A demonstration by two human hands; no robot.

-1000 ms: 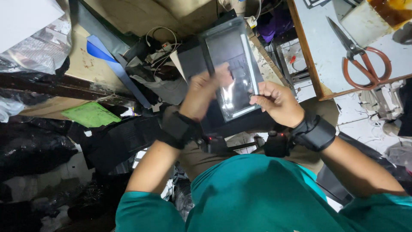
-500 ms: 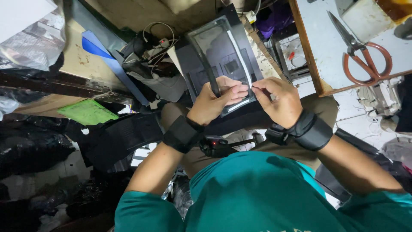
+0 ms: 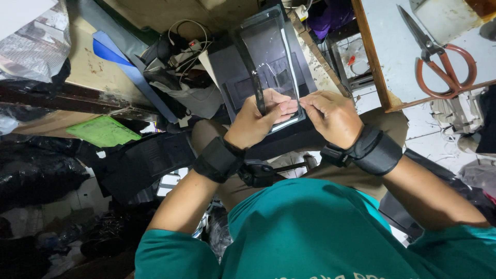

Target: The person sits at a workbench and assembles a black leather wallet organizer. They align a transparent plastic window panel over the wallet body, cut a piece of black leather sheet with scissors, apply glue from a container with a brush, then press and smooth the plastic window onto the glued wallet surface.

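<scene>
glossy clear film (image 3: 271, 57) on dark flat panel (image 3: 232, 77) — left hand (image 3: 258, 121) | right hand (image 3: 333, 116) — both pinching its edge

My left hand (image 3: 258, 121) and right hand (image 3: 330, 116) pinched a glossy clear plastic sleeve (image 3: 271, 57) over a matt black panel (image 3: 232, 77). My wristbands (image 3: 219, 159) were matt black cloth. The scissors (image 3: 439, 57) had dull metal blades and smooth orange handles; the tabletop (image 3: 392, 46) looked painted and worn.
</scene>
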